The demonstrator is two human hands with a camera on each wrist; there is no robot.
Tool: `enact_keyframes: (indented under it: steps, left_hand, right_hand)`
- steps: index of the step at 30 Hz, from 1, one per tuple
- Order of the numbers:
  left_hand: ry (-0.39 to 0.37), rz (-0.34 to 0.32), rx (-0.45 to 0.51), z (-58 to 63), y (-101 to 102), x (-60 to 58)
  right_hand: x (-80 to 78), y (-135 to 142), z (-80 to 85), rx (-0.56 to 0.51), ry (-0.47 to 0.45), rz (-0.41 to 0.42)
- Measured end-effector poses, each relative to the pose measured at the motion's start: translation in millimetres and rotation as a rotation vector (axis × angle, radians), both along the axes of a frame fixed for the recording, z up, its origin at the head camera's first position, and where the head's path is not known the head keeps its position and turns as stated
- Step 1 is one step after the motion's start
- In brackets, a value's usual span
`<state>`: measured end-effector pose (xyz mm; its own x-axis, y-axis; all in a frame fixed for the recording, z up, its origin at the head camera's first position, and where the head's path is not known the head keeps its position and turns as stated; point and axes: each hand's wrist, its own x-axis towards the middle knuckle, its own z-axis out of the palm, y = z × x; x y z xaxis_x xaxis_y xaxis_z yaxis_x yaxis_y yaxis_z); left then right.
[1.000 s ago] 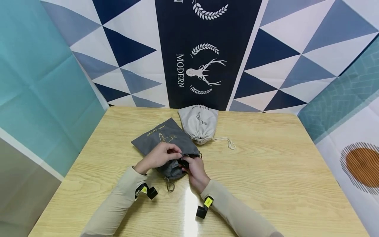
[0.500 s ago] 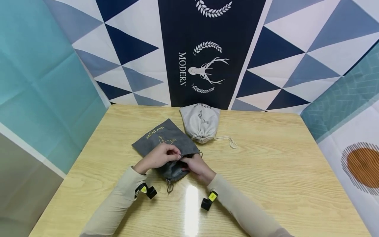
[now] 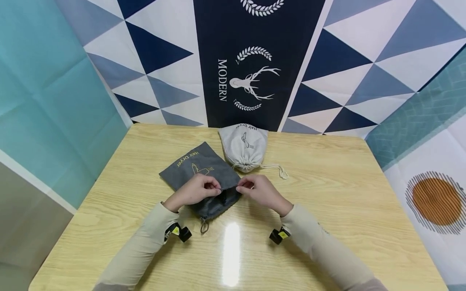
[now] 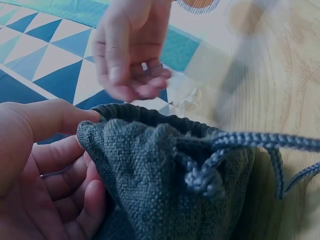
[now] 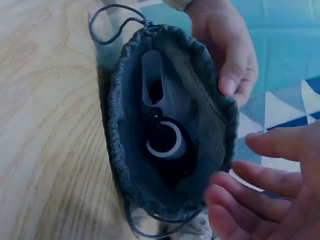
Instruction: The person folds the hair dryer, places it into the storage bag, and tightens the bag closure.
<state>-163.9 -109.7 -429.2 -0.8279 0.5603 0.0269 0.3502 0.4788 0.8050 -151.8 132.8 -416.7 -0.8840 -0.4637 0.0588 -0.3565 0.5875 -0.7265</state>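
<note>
A dark grey drawstring bag printed "Hair Dryer" lies on the table, its mouth gaping towards me. My left hand pinches the bag's rim between thumb and fingers. Just off the far right part of that rim is my right hand; in the right wrist view its fingers are spread apart with nothing between them. Inside the bag, that view shows a round tube end with a pale ring, a black cord beside it and a pale grey flattened piece.
Behind the grey bag stands a white drawstring bag, pulled shut, also printed "Hair Dryer", its cord trailing right. A grey cord loop hangs from the near end of the grey bag. Patterned cloth closes off the wooden table's back.
My right hand has come out of the grey bag's mouth and moved right, up to the rim. The black item at the mouth has gone down inside. My left hand has kept its pinch.
</note>
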Motion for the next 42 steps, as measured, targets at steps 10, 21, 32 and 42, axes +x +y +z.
enact_keyframes:
  steps: [10,21,32,42]
  left_hand:
    - [0.025,0.001,-0.053,4.9,6,5.4]
    - [0.065,0.077,-0.093,5.1,6,10.5]
    - [0.251,0.144,-0.179,8.8,10,15.5]
    - [0.275,0.145,-0.213,5.8,3,20.2]
  right_hand:
    - [7.9,-24,-4.5,0.185,0.459,0.11]
    - [5.5,-44,-10.4,0.278,0.673,0.07]
    - [4.1,-45,-11.9,0.226,0.644,0.011]
    - [0.5,-37,-19.9,0.307,0.61,-0.094]
